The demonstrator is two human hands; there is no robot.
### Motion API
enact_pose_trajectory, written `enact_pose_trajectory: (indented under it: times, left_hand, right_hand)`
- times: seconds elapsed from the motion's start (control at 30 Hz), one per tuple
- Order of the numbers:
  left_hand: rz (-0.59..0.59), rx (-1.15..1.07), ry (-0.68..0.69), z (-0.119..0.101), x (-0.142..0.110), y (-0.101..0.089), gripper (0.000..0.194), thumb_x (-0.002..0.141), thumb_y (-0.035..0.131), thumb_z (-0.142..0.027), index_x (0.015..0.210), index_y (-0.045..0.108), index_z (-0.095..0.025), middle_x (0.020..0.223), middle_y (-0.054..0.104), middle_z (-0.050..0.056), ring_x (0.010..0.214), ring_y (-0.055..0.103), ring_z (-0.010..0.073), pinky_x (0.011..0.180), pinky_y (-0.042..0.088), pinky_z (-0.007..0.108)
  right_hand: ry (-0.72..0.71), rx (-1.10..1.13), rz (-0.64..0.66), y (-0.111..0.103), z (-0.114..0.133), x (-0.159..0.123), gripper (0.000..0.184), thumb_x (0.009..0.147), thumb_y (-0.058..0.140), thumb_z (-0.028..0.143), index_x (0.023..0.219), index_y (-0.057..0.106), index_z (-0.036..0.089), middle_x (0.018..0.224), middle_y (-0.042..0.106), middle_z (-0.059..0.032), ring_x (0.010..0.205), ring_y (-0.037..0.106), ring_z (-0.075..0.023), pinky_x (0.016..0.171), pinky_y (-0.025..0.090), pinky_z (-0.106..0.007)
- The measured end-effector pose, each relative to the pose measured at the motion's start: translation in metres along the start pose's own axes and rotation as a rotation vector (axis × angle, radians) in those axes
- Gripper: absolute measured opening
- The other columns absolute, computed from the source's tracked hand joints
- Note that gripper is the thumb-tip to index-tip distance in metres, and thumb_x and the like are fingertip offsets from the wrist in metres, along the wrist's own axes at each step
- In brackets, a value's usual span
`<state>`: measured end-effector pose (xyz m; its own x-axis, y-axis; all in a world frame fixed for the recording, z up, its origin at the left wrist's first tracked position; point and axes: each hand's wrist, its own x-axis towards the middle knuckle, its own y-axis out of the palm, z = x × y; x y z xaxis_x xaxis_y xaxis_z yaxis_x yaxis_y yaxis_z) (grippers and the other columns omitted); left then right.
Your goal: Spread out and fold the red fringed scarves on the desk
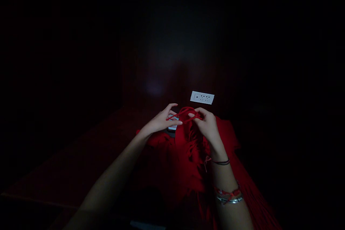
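Note:
A red cord (185,109) stretches in a loop between my two hands, over a red fringed cloth (185,161). My left hand (161,119) has its thumb and index finger spread apart, and one end of the loop runs in between them and is held there. On the other side, my right hand (207,124) pinches the cord between thumb and fingers. Part of the grip of each hand is hidden. Behind my left fingertips stands a phone (172,128) with a lit screen, partly covered by the hand and the cloth.
A white socket panel (202,97) is on the dark surface beyond my hands. The cloth spreads under both forearms and trails down to the right. A table edge (37,200) shows faintly at lower left. Most surroundings are too dark to make out.

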<state>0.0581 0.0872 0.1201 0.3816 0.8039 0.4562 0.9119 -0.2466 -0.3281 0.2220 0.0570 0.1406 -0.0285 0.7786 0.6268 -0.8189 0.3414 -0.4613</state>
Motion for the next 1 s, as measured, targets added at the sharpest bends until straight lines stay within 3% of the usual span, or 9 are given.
enact_pose_trajectory:
  times: [0.13,0.3,0.5,0.6,0.67,0.73,0.83,0.9,1.0]
  left_hand:
    - [0.019,-0.095,-0.039,0.001,0.001,0.009,0.053,0.062,0.059,-0.016,0.111,0.039,-0.016,0.069,0.053,-0.003,0.06,0.053,0.0088,0.059,0.043,0.023]
    - [-0.011,0.035,-0.02,-0.002,-0.001,-0.005,0.014,0.07,0.049,-0.023,0.078,0.054,-0.012,0.067,0.054,0.0,0.06,0.051,0.0098,0.057,0.041,0.022]
    - [0.009,0.237,-0.03,0.002,-0.006,0.014,0.033,0.066,0.057,-0.03,0.094,0.052,-0.014,0.082,0.057,0.004,0.072,0.052,0.0133,0.063,0.042,0.023]
    - [0.077,0.317,0.006,0.0,-0.005,0.02,0.019,0.067,0.055,-0.023,0.084,0.057,-0.014,0.075,0.058,0.001,0.067,0.052,0.0122,0.063,0.041,0.023]
    - [0.032,0.299,0.053,0.002,-0.004,0.014,0.015,0.071,0.048,-0.021,0.08,0.058,-0.014,0.076,0.059,0.001,0.067,0.052,0.0117,0.063,0.04,0.023]
    - [-0.014,0.235,0.086,0.004,-0.004,0.005,0.017,0.074,0.044,-0.023,0.083,0.057,-0.014,0.08,0.06,0.002,0.07,0.053,0.0119,0.064,0.04,0.022]
    - [-0.004,0.237,0.106,0.004,-0.005,0.0,0.019,0.078,0.042,-0.026,0.083,0.056,-0.014,0.08,0.06,0.002,0.071,0.053,0.012,0.064,0.04,0.022]
    - [0.033,0.293,0.121,0.0,-0.006,0.004,0.019,0.079,0.041,-0.027,0.08,0.056,-0.015,0.077,0.059,0.001,0.068,0.052,0.0115,0.062,0.039,0.021]
    - [0.076,0.334,0.154,-0.011,-0.008,0.013,0.02,0.08,0.038,-0.027,0.08,0.056,-0.016,0.075,0.059,0.0,0.067,0.052,0.0109,0.062,0.038,0.021]
  right_hand:
    - [0.031,0.08,-0.137,-0.008,-0.003,0.002,0.013,0.062,0.046,0.019,0.07,0.055,0.017,0.066,0.057,-0.0005,0.059,0.05,-0.0127,0.056,0.038,-0.022]
    - [0.121,-0.093,-0.199,-0.023,-0.015,0.004,0.021,0.054,0.042,0.011,0.069,0.055,0.018,0.067,0.057,-0.0007,0.062,0.051,-0.0143,0.061,0.038,-0.026]
    - [0.062,0.075,-0.204,-0.021,-0.018,0.005,0.018,0.056,0.043,0.014,0.071,0.054,0.017,0.07,0.058,-0.0022,0.064,0.052,-0.014,0.06,0.04,-0.026]
    - [0.07,0.034,-0.246,-0.021,-0.018,0.005,0.018,0.059,0.044,0.015,0.074,0.055,0.016,0.073,0.058,-0.0039,0.067,0.053,-0.0156,0.064,0.042,-0.029]
    - [0.096,-0.05,-0.122,-0.027,-0.019,0.002,0.024,0.061,0.048,0.016,0.083,0.056,0.016,0.079,0.059,-0.0052,0.073,0.055,-0.0176,0.069,0.042,-0.032]
    - [0.05,-0.091,0.162,-0.035,-0.019,-0.003,0.04,0.06,0.055,0.018,0.1,0.053,0.018,0.097,0.057,-0.0068,0.089,0.053,-0.02,0.079,0.04,-0.035]
    - [-0.101,-0.067,0.477,-0.043,-0.012,-0.009,0.063,0.057,0.065,0.027,0.116,0.043,0.025,0.127,0.036,-0.0047,0.114,0.036,-0.021,0.092,0.032,-0.034]
    - [-0.134,-0.052,0.445,-0.039,-0.007,-0.011,0.061,0.061,0.063,0.033,0.118,0.041,0.026,0.131,0.032,-0.0036,0.117,0.032,-0.02,0.094,0.03,-0.033]
    - [-0.071,-0.069,0.366,-0.025,-0.004,-0.008,0.042,0.067,0.058,0.035,0.106,0.052,0.021,0.11,0.053,-0.0062,0.099,0.049,-0.0193,0.085,0.038,-0.033]
